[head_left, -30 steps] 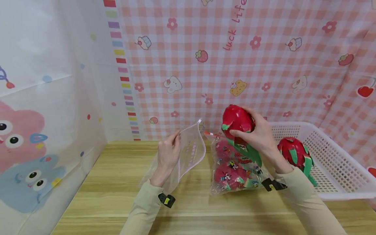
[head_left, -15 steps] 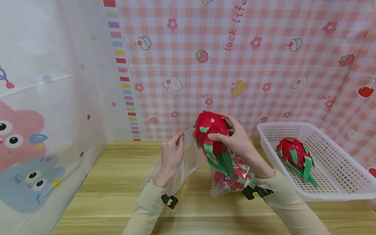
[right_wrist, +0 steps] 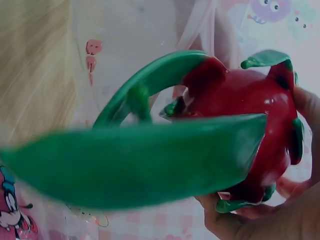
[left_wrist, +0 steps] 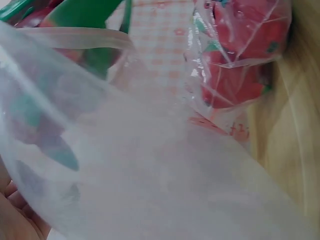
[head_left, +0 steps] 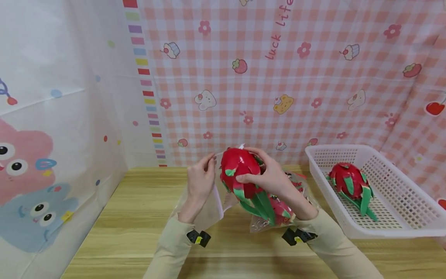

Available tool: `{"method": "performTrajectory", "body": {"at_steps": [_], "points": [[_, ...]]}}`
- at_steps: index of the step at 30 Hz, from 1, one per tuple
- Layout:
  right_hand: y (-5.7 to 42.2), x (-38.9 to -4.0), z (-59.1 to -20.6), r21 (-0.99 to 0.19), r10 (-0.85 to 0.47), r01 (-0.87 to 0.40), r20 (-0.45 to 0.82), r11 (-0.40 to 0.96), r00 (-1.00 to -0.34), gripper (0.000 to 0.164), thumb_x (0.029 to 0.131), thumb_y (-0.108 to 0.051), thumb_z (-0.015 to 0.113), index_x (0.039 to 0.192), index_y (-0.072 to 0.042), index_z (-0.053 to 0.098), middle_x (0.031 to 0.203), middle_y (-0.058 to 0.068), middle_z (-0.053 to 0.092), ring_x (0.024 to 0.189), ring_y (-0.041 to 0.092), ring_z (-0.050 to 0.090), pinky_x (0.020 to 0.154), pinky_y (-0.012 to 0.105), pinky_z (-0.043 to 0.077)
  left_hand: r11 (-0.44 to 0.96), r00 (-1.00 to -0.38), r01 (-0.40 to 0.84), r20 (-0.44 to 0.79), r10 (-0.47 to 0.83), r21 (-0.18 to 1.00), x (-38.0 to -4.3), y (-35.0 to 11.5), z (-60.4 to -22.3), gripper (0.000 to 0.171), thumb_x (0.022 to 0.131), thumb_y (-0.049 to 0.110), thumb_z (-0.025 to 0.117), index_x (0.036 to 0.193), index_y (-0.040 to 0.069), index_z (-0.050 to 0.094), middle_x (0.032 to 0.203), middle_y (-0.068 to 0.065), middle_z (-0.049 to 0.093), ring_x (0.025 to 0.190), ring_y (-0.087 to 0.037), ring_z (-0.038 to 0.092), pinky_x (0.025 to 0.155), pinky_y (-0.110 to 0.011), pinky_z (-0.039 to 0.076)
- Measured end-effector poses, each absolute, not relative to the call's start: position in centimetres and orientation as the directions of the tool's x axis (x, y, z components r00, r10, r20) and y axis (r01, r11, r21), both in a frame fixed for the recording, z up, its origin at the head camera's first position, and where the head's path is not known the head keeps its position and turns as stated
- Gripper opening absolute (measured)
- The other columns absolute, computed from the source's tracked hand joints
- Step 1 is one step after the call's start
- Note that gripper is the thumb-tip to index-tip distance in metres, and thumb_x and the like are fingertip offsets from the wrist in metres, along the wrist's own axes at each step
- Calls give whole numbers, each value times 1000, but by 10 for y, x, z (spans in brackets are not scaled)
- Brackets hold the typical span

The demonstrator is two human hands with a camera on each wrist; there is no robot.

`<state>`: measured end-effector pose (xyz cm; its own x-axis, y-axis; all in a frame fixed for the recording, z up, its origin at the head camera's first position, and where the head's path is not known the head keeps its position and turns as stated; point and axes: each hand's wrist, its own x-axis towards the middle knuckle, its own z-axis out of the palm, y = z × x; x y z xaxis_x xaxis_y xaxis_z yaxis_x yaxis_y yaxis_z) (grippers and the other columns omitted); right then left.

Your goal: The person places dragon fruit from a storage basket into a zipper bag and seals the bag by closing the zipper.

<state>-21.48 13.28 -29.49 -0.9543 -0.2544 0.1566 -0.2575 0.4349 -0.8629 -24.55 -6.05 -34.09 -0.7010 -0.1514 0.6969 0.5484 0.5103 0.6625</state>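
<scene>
My left hand pinches the upper edge of a clear zip bag, which hangs with its mouth spread to the right. At that mouth, my right hand grips a red dragon fruit with long green scales, thumb in front. The left wrist view has the bag's film across most of it, with part of the fruit showing through. From the right wrist, the fruit's red skin and a broad green scale appear close up. The fruit hides part of the bag's opening.
Behind the right forearm lies a printed clear bag with dragon fruit inside. To the right, a white perforated basket holds another dragon fruit. A checked cloth backs the wooden table.
My right hand has carried the dragon fruit left and down, from above the printed bag to the mouth of the zip bag. The left hand keeps its pinch, nearly in place.
</scene>
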Motion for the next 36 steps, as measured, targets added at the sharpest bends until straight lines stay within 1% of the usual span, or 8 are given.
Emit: {"method": "performTrajectory", "body": {"at_steps": [6,8,13,24,28,31,33,36], "points": [[129,-213,-298,-801,-308,-296,147,521,-940,73,74,-36,78,138,-31,43,122,14,60,96,26,61,69,35,58,517,-713,533,684,-153,670,-239,-62,-334,21,92,6,57,104,-5,71,88,-18,74,57,-19,63,45,-16,43],[127,-213,-299,-778,-318,-307,146,548,-937,74,73,-36,78,139,-30,43,121,13,60,95,26,62,69,34,57,527,-716,524,681,-153,669,-236,-62,-331,21,92,7,58,105,-5,71,90,-18,74,58,-19,64,47,-17,47],[123,-215,-303,-733,-312,-329,167,596,-935,75,73,-36,77,139,-27,44,122,12,60,97,25,61,71,34,58,538,-704,533,695,-146,653,-229,-61,-326,21,92,7,58,106,-4,70,95,-19,73,79,-23,72,64,-31,59],[120,-226,-303,-792,-174,-167,78,587,-982,69,76,-43,74,137,-27,46,124,12,60,97,27,62,70,35,58,618,-630,576,772,-81,535,-220,-52,-334,20,87,5,62,103,-3,72,94,-20,72,76,-23,72,62,-33,58],[121,-229,-304,-830,-147,-86,5,551,-989,68,76,-47,73,136,-29,46,127,11,57,99,27,63,69,35,58,623,-661,555,747,-72,551,-215,-50,-334,21,89,6,61,105,-2,72,96,-20,72,52,-12,56,43,-20,44],[120,-231,-305,-837,-128,-54,-19,545,-992,68,77,-50,71,135,-27,46,128,11,55,101,28,62,70,36,58,604,-691,546,720,-69,581,-212,-48,-334,22,89,6,60,107,-2,71,98,-21,71,48,-8,44,37,-14,31],[120,-232,-307,-837,-122,-50,-19,544,-992,68,77,-50,71,135,-25,45,128,12,55,101,28,62,71,37,58,597,-703,537,707,-75,596,-210,-47,-334,23,90,7,60,109,-1,70,99,-20,71,51,-8,50,40,-14,35],[118,-232,-308,-830,-113,-58,-7,555,-994,69,77,-49,72,134,-22,45,127,13,56,102,28,62,72,37,58,591,-705,534,704,-85,605,-208,-46,-332,23,91,7,59,110,-1,70,101,-20,70,64,-11,65,49,-19,50]]}}
